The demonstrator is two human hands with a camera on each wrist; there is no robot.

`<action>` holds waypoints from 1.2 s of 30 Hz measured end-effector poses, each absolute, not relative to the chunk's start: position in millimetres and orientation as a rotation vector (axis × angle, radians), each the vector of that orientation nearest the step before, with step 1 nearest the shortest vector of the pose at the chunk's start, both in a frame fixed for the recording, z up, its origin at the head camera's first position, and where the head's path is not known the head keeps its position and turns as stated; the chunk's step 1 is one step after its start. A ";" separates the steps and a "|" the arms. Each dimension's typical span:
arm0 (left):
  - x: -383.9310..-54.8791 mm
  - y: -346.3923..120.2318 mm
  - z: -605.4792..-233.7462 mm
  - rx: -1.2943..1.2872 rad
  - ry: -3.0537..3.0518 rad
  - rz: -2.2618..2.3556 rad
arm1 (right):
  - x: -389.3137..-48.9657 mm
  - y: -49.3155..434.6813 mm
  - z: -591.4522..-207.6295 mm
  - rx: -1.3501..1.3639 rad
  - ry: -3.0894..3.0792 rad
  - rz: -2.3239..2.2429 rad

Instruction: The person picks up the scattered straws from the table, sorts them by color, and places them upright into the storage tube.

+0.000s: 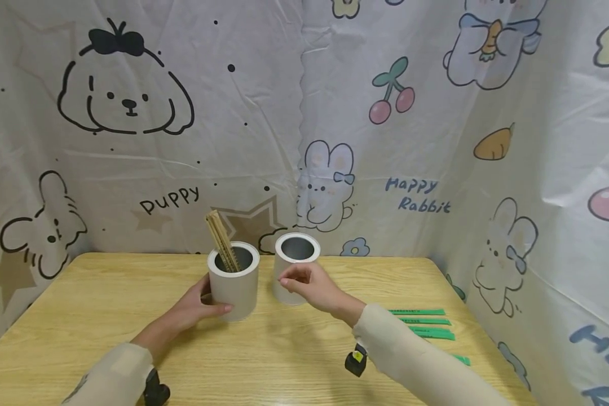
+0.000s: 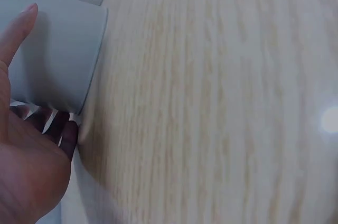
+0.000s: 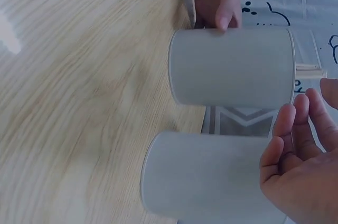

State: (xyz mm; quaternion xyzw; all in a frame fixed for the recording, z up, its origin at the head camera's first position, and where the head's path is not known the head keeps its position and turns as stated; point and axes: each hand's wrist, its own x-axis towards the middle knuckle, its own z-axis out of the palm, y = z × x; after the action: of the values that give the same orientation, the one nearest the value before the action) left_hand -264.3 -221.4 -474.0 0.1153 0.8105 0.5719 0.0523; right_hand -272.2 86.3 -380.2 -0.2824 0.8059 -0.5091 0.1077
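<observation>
A white cylindrical holder point(image 1: 241, 296) stands upright on the table, with several slim gold-brown sticks point(image 1: 220, 237) leaning out to the left. My left hand point(image 1: 195, 309) holds this holder low on its left side, the thumb along the front and the other fingers behind. In the left wrist view, the thumb lies against the holder's wall point(image 2: 63, 49). A second white holder point(image 1: 282, 264) stands to the right, its dark inside showing no sticks. In front of its rim is my right hand point(image 1: 316, 287), fingers loosely bent and nothing between them; the right wrist view shows the thumb point(image 3: 330, 91) apart from the fingers.
Several flat green strips point(image 1: 426, 331) lie at the right side of the wooden table point(image 1: 254, 366), partly behind the right sleeve. A printed cloth point(image 1: 264, 113) hangs behind the table and along both sides.
</observation>
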 end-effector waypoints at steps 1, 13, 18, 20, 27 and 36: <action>-263.6 -221.9 -474.1 0.356 2.473 1.741 | -271.5 89.9 -381.0 -0.829 2.375 -1.496; -251.6 -228.5 -470.3 0.319 2.482 1.718 | -269.5 128.0 -392.1 -0.725 2.382 -1.529; -244.6 -231.4 -468.2 0.304 2.510 1.680 | -271.8 142.2 -398.6 -0.723 2.388 -1.526; -241.3 -232.8 -467.5 0.294 2.523 1.671 | -272.6 148.2 -401.3 -0.725 2.404 -1.513; -233.7 -236.2 -463.9 0.299 2.584 1.647 | -272.2 171.0 -408.0 -0.668 2.476 -1.472; -225.4 -233.2 -460.6 0.315 2.638 1.619 | -275.0 195.5 -416.3 -0.692 2.520 -1.455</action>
State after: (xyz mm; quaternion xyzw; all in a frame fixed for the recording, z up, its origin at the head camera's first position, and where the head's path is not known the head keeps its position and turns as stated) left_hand -225.4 -233.2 -460.6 0.1012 0.8478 0.5203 0.0150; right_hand -275.0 195.5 -416.3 -0.2307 0.8402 -0.4850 0.0754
